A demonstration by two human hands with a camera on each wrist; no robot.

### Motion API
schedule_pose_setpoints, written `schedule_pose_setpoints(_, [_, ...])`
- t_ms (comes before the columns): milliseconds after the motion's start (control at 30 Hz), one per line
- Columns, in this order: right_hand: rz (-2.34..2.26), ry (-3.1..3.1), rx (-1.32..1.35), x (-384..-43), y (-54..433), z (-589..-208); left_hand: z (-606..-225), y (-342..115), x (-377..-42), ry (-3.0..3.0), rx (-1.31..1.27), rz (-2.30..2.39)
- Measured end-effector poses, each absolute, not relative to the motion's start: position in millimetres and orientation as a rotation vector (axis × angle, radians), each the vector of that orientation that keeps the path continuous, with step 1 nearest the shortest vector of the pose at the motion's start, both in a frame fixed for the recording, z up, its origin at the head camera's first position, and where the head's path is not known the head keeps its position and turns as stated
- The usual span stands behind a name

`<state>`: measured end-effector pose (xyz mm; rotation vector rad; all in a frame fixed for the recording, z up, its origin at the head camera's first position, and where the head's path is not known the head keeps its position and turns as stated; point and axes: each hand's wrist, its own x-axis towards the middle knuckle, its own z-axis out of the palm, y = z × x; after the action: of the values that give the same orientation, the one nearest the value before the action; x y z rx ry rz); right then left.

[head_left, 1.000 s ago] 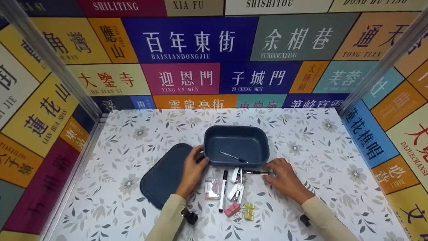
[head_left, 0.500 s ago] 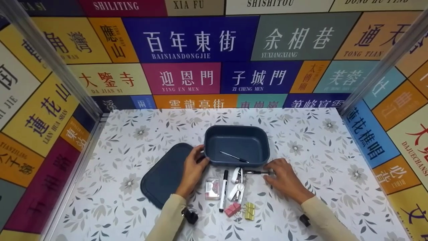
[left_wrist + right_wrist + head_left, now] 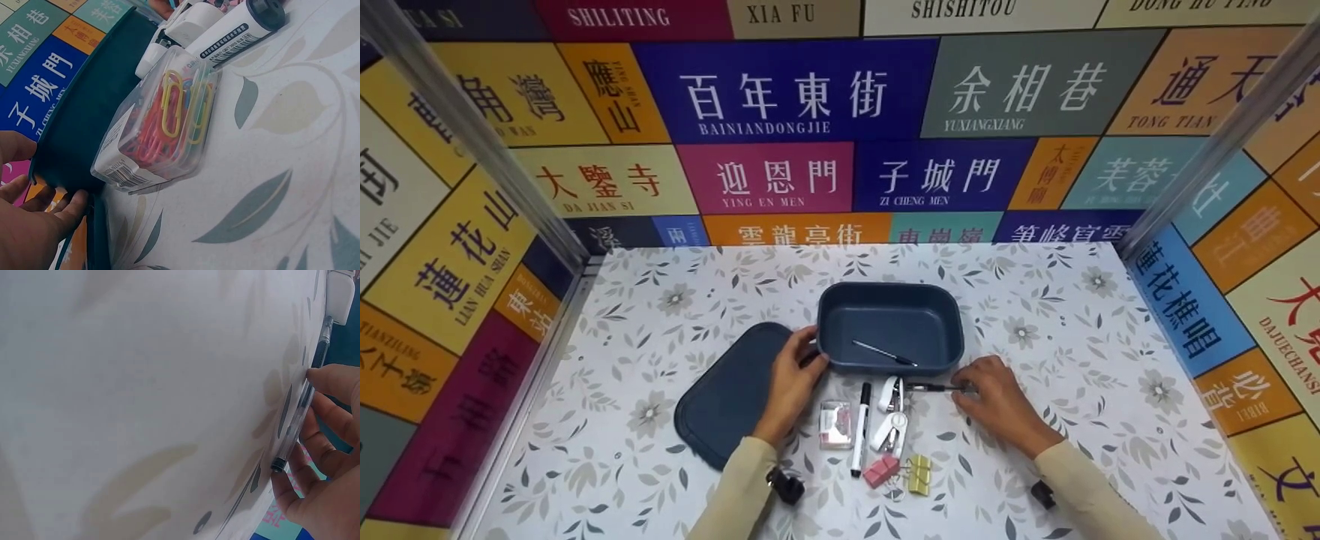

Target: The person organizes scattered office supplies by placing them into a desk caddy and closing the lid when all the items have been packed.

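Note:
My left hand (image 3: 795, 386) holds the near left corner of an uncovered dark blue plastic box (image 3: 890, 367), thumb and fingers on either side of that corner in the left wrist view. Inside the box lies a slim dark-and-silver pen (image 3: 885, 352). Just right of the box's front, my right hand (image 3: 997, 394) pinches a clear-barrelled pen (image 3: 292, 424) between thumb and fingers, low over the table. The pen's dark end points left, towards a white stapler-like tool (image 3: 893, 424). Close to my left hand stands a clear case of coloured paper clips (image 3: 169, 124).
The box's dark blue lid (image 3: 731, 390) lies left, partly behind my left hand. A white marker with black ends (image 3: 861, 431) lies beside the clip case. Nearer me are a pink binder clip (image 3: 881, 471) and a yellow binder clip (image 3: 919, 475). Patterned panels (image 3: 780, 90) wall the table.

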<state>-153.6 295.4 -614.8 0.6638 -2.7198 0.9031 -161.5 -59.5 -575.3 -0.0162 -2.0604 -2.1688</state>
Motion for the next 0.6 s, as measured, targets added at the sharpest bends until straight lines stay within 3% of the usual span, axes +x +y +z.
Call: schedule_pose_setpoints(600, [0.913, -2.719, 0.643, -149.5, 294.2, -613.4, -589.9, -63.4, -167.2, -2.075, -0.030, -2.183])
